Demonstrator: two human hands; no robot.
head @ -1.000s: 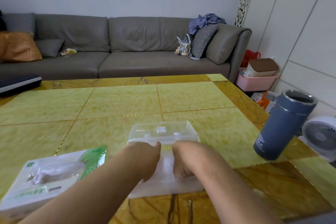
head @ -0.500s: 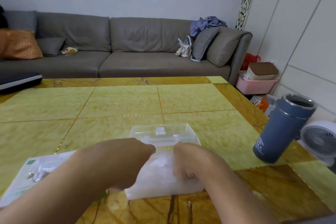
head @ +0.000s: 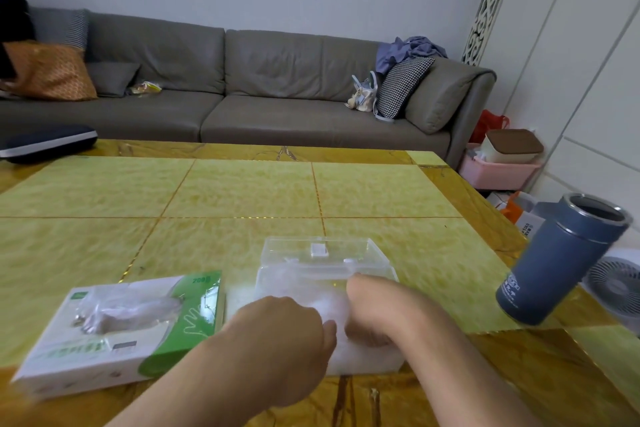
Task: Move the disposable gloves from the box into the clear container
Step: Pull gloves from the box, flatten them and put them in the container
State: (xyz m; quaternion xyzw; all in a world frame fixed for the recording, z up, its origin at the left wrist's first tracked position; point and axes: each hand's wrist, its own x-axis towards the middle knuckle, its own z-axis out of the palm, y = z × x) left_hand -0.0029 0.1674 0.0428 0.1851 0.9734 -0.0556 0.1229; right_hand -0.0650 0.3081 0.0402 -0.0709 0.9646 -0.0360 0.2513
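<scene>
**Both hands down in the clear container**

Nearest, the left hand [head: 287, 336] and right hand [head: 367, 315] meet over the clear container [head: 374, 267], fingers curled down into the whitish pile of disposable gloves [head: 329, 305] that sits inside it; the blur hides whether they truly pinch the plastic, so their grip cannot be told. Just left of the container lies the green-and-white glove box [head: 114, 333], more gloves bulging from its top opening. All rest on the yellow table [head: 242, 194]. At the right edge stands a blue flask [head: 557, 263]. Far behind runs a grey sofa [head: 242, 80].
</scene>
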